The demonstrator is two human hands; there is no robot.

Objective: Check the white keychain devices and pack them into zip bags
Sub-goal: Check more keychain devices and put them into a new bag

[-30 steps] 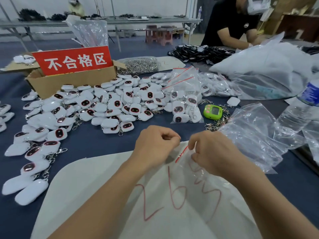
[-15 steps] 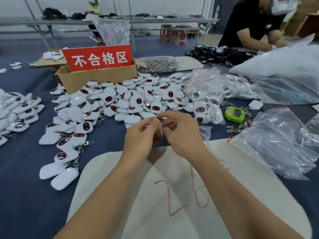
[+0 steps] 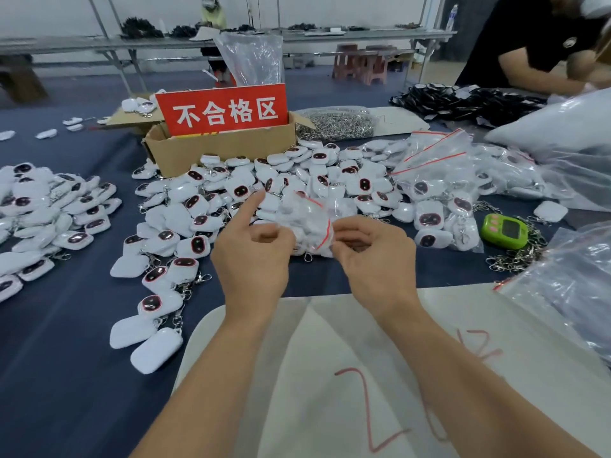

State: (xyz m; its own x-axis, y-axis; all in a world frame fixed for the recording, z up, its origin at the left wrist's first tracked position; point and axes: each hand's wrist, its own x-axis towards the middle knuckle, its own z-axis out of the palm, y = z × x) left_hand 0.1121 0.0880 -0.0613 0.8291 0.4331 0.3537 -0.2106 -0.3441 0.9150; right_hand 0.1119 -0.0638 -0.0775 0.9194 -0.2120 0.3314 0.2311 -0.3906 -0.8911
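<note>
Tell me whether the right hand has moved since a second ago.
Yes: forward, away from the person. The right hand, pinching the zip bag, has left the white sheet and is over the blue cloth by the device pile.

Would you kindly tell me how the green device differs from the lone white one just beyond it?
The green device is bright green; the lone white device is plain white. The green one shows a dark screen and pink buttons, the white one only a blank side. The green one lies on loose metal chains, the white one beside them. Both lie unbagged.
</note>
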